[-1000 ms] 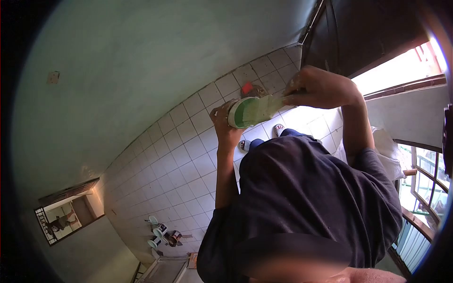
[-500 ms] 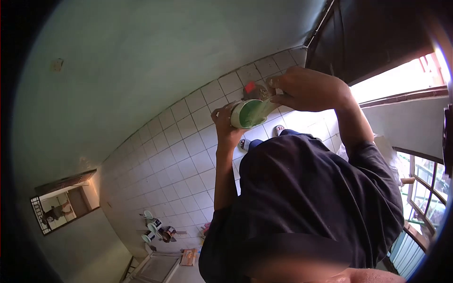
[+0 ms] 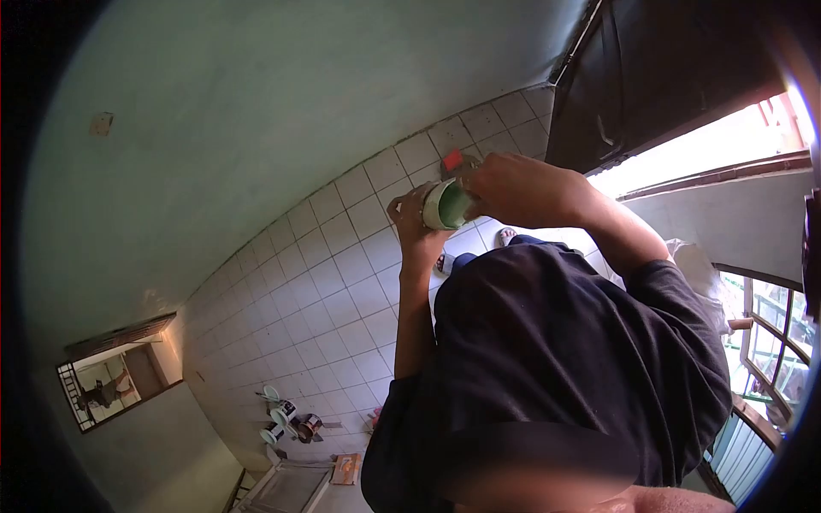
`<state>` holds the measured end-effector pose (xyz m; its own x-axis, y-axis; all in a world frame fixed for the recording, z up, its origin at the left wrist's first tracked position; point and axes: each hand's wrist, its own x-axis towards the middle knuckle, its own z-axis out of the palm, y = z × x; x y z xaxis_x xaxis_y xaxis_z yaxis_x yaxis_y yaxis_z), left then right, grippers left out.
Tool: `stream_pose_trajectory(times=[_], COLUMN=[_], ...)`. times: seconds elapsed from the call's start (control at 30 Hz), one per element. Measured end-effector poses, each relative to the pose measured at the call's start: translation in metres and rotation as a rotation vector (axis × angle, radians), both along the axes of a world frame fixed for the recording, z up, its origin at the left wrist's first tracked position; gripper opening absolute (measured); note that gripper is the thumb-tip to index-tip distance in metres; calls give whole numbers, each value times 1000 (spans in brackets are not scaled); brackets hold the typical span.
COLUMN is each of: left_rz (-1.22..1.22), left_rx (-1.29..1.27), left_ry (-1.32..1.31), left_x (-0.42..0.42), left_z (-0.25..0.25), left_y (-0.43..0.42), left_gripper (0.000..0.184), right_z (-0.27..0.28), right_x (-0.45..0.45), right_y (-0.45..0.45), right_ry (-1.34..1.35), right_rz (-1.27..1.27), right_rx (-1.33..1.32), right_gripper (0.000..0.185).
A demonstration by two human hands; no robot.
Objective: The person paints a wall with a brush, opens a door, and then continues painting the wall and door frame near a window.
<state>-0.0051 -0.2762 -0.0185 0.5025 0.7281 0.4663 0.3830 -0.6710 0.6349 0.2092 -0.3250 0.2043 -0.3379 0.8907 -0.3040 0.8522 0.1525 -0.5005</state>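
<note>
Steady the round white container with green interior (image 3: 451,205) above the white tiled floor (image 3: 329,299), left hand (image 3: 413,215) fingers curled around its outside, and control the right hand (image 3: 508,185), finger grip indiscernible, at the open mouth.

No words, brands, numbers or signs can be read. Any print on the cans (image 3: 282,413) grouped at lower left or on the orange box (image 3: 345,468) near them is too small to make out, and the container (image 3: 434,209) bears no legible lettering.
</note>
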Motion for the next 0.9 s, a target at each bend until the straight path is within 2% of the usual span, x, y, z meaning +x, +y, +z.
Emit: stream_pose_trajectory(times=[0.07, 0.13, 0.2, 0.27, 0.33, 0.47, 0.57, 0.63, 0.7, 0.77, 0.9], left_rz=[-1, -2, -2, -55, -48, -33, -66, -79, -92, -78, -108], left_rx=[7, 4, 2, 25, 0, -85, -57, -41, -26, -125, -81], left_ry=[-102, -55, -10, -31, -53, -11, -11, -10, -8, -34, 0], left_x=[2, 2, 3, 4, 7, 10, 11, 13, 17, 20, 22], left_z=[-1, 1, 3, 3, 11, 19, 20, 23, 27, 31, 24], left_y=[1, 2, 5, 7, 5, 6, 9, 11, 11, 9, 10], left_gripper=[81, 81, 82, 92, 93, 95, 96, 95, 95, 95, 98], right_z=[-2, -12, -10, -9, -15, -27, -35, -41, -45, -48, -51], right_x=[4, 13, 16, 15, 13, 12, 13, 16, 14, 13, 15], right_y=[-3, -8, -6, -4, -2, -6, -9, -9, -10, -11, -13], right_ry=[87, 203, 250, 301, 416, 400, 391, 148, 137, 126, 82], right_rz=[-43, 15, 5, -2, -49, -41, -7, 77, 70, 63, 71], right_rx=[-64, 205, 164, 121, 218, 315, 457, 595, 624, 650, 595], right_gripper=[12, 12, 13, 13, 17, 14, 11, 11, 12, 14, 12])
